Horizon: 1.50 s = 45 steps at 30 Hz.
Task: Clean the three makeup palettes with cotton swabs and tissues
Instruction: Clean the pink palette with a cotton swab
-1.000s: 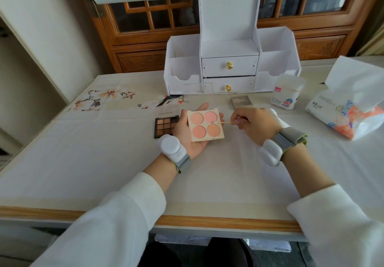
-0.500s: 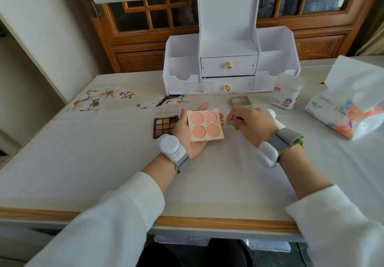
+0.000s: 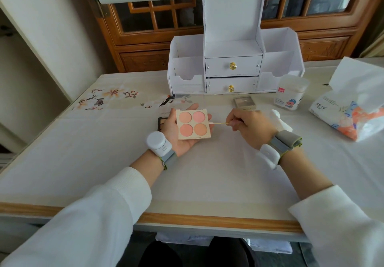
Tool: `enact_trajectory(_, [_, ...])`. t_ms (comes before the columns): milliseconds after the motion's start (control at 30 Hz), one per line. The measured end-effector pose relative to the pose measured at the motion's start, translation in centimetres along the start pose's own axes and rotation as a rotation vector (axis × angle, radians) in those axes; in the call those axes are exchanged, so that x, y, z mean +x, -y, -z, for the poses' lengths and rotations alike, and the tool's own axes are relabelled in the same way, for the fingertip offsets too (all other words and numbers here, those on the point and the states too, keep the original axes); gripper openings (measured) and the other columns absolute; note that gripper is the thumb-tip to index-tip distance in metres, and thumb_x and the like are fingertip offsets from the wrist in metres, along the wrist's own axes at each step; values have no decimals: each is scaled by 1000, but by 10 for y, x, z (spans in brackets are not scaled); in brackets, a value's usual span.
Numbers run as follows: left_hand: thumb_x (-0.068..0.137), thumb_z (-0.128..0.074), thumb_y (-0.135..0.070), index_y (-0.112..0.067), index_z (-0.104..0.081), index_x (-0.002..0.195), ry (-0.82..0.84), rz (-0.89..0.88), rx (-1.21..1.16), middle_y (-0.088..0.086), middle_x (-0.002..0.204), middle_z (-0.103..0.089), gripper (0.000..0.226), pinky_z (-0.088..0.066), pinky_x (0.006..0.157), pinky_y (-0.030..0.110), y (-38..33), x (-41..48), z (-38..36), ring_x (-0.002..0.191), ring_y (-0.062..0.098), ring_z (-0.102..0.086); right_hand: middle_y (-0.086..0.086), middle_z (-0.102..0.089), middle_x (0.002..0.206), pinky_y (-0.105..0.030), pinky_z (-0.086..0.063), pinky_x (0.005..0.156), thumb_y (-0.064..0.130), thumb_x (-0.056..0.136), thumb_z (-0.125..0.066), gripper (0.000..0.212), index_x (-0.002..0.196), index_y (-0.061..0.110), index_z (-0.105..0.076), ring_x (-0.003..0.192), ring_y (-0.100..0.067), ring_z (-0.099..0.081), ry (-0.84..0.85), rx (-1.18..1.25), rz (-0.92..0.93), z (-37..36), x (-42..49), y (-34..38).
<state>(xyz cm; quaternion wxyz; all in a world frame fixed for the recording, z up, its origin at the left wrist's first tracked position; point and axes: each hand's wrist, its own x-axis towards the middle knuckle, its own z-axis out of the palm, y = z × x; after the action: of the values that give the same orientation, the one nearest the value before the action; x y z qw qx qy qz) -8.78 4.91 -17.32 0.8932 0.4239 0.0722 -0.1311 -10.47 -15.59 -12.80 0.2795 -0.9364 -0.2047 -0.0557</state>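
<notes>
While the camera looks down over a white-covered table, the scene reads as follows.

Left hand (image 3: 179,133): palm up and flat, fingers spread, with the four-pan blush palette (image 3: 193,124) lying on it; the hand supports the palette rather than clamping it.

Right hand (image 3: 250,124): fingers pinched together on a cotton swab (image 3: 218,123), whose stick points left; its white tip sits at the palette's right edge, level with the gap between the upper and lower right pans. Whether the tip touches the palette is hard to tell from this angle.

Blush palette: cream square with four round pans in pink and peach tones, held just above the table (image 3: 104,152) between the two hands.

Second palette: a dark eyeshadow palette (image 3: 161,123) lies on the table behind the left hand, mostly hidden by it.

Third palette: a small grey compact (image 3: 244,101) lies on the table beyond the right hand, in front of the organizer.

Organizer: a white drawer organizer (image 3: 232,67) stands at the far side of the table, with two drawers bearing gold knobs and open side compartments.

Swab container: a clear tub of cotton swabs (image 3: 292,93) stands just right of the organizer.

Tissues: a soft tissue pack (image 3: 351,112) lies at the far right, one sheet sticking up; a crumpled white tissue (image 3: 278,116) lies beside the right hand.

Wrists: both carry a white device on a grey strap, above white sleeves.
</notes>
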Motion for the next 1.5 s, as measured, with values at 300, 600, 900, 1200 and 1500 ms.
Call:
enact_trajectory(300, [98,-9,-56,-19,-59,115,-27,10,0,21,99,-70,65,-47,85,43,1,-1,-1,83,38,-70,0,-59,68,1,-33,57,0,87,-49,22,87,10,-68,66,-16,-49,32,-6,3,-17,3,-3])
enact_trajectory(600, [98,-8,-55,-16,-59,114,-43,-6,-41,22,99,-70,66,-48,83,43,2,-1,-2,82,39,-69,-5,-63,74,-1,-33,56,1,88,-47,21,89,10,-66,68,-17,-49,35,5,-7,-15,3,-5])
enact_trajectory(900, [99,-8,-54,-16,-60,114,-88,-35,-86,22,98,-70,66,-49,83,44,-2,1,-1,82,39,-69,-1,-57,65,-16,-36,54,3,90,-44,20,90,10,-62,63,-18,-50,82,-19,36,-26,5,-4])
enact_trajectory(1200, [99,-11,-53,-14,-56,126,-142,-120,-222,23,105,-67,64,-50,83,45,-7,1,0,92,42,-64,-7,-60,69,-38,-47,70,2,89,-44,15,89,7,-58,72,-30,-58,87,37,51,-32,5,4])
enact_trajectory(1500, [101,-12,-48,-16,-64,105,-183,-171,-245,23,110,-64,61,-50,81,40,-8,0,1,87,40,-67,-5,-61,67,-39,-48,72,6,89,-48,13,90,6,-60,71,-28,-58,82,74,73,-48,5,17])
